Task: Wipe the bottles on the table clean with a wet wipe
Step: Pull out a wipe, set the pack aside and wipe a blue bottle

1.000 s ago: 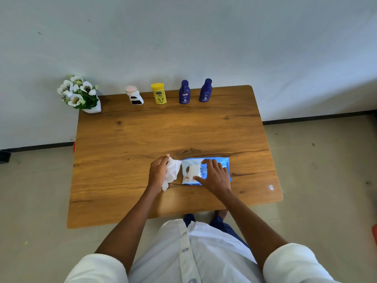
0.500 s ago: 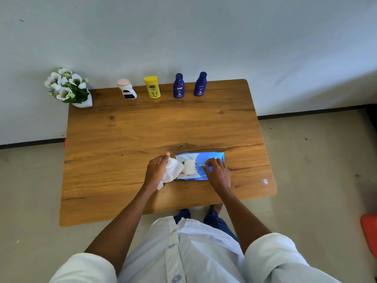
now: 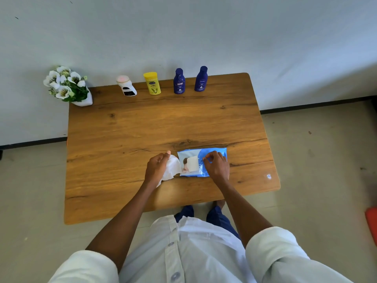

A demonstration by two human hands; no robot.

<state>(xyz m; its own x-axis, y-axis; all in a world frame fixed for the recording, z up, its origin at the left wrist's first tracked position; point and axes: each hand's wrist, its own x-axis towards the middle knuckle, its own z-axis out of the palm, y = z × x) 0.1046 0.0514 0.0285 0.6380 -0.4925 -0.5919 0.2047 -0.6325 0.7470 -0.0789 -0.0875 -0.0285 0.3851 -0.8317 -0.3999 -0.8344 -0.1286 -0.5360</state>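
Along the far edge of the wooden table (image 3: pixel 126 139) stand a white bottle with a pink cap (image 3: pixel 126 86), a yellow bottle (image 3: pixel 152 83) and two dark blue bottles (image 3: pixel 179 81) (image 3: pixel 201 79). Near the front lies a blue wet-wipe pack (image 3: pixel 195 162) with a white flap on top. My left hand (image 3: pixel 156 167) is closed on a crumpled white wet wipe (image 3: pixel 172 169) just left of the pack. My right hand (image 3: pixel 216 166) rests on the pack's right half, its fingertips pinched at the pack's top.
A white pot of white flowers (image 3: pixel 67 86) stands at the table's far left corner, against the pale wall. A small sticker (image 3: pixel 268 176) marks the front right corner. A red object (image 3: pixel 372 223) lies on the floor at the right edge.
My right hand has slid right off the pack's white flap and curled its fingers. The left hand keeps hold of the wipe. The view has shifted slightly.
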